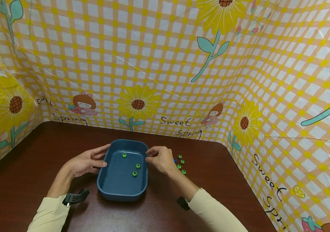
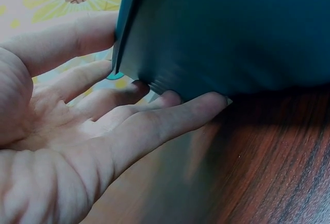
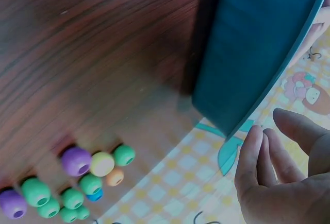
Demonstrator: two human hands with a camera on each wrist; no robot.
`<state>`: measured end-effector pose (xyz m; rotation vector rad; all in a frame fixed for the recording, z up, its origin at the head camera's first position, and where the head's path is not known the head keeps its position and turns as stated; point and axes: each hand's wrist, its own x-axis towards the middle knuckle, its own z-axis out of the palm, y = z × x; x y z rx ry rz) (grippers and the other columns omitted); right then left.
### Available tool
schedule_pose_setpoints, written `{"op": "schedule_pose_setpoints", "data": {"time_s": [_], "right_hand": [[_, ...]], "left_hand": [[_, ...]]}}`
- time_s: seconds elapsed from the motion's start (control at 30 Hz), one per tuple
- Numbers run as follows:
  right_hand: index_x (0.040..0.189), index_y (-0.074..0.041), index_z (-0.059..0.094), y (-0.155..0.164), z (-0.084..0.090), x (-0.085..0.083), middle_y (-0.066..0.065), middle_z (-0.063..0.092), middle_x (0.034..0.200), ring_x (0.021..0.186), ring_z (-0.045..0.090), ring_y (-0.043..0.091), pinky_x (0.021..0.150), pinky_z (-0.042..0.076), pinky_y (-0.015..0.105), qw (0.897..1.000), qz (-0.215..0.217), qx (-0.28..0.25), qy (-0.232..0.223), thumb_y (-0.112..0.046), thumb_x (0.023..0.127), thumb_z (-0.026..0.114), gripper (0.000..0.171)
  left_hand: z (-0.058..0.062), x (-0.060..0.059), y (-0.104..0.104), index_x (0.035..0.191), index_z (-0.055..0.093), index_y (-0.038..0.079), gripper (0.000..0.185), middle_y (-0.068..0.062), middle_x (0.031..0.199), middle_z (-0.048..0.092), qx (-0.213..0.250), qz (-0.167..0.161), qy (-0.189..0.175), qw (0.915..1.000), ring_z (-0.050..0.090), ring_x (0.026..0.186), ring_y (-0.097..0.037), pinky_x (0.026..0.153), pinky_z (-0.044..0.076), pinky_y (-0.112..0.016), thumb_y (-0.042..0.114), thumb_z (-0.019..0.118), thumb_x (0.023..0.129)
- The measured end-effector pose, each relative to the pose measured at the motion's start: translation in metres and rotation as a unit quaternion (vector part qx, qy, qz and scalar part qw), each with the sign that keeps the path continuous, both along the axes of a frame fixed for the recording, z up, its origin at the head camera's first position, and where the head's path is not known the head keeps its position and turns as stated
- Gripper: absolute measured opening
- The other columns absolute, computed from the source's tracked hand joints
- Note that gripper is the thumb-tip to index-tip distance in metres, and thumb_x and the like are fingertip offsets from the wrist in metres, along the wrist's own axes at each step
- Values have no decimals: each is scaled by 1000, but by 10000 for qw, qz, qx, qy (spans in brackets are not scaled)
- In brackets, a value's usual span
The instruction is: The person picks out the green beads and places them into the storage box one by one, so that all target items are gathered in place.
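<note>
A dark blue rectangular box [image 1: 121, 187] stands on the table with three green beads [image 1: 138, 166] on its floor. Along its left side my left hand [image 1: 85, 162] spreads its fingers, and in the left wrist view the fingertips [image 2: 209, 103] touch the outer wall low down. My right hand [image 1: 162, 159] is at the right rim, its fingers bent loosely. The right wrist view shows a small gap between its thumb [image 3: 296, 126] and fingers, with nothing between them. Just right of that hand lie several loose green beads [image 1: 182, 161], partly hidden by it in the head view.
Purple [image 3: 76, 161], yellow [image 3: 102, 164], orange [image 3: 115, 177] and blue beads [image 3: 95, 196] lie among the green ones near the table's far side. A checked cloth [image 1: 165, 64] with sunflowers walls the dark wood table [image 1: 205, 187] at the back and sides.
</note>
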<state>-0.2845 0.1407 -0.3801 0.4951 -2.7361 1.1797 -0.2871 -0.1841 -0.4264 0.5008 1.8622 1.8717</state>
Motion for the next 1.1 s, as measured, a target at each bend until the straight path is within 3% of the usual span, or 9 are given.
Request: {"op": "schedule_pose_setpoints", "data": {"time_s": [0.33,0.63,0.93,1.1], "right_hand": [[98,-11,79,22,-4,0,3,75,83,73,69,12,65,56,29,9993,-368,77,-74,-10,84,80,14],[95,-14,79,36,-8,1,1,73,80,63,66,9,60,54,28,9979,-618,83,-150,-11,82,81,14],[94,-13,78,48,-10,3,2,72,81,68,69,21,60,54,30,9970,-716,24,-305,-11,83,81,12],[95,-14,78,57,-7,6,1,72,83,70,65,11,62,53,30,9962,-799,161,-307,-12,83,82,13]], "left_hand": [[1,1,0,164,7,9,89,-30,165,14,-36,137,-98,9999,42,139,-54,98,49,-66,1,65,96],[3,1,1,163,11,8,86,-32,164,17,-45,40,-92,9999,54,131,-47,98,50,-64,3,66,96],[1,0,1,162,13,5,86,-34,162,21,20,73,-141,9999,59,128,-44,97,52,-61,3,66,95],[1,0,1,162,14,5,85,-34,162,21,48,99,-156,9998,58,129,-45,97,52,-62,3,66,95]]}}
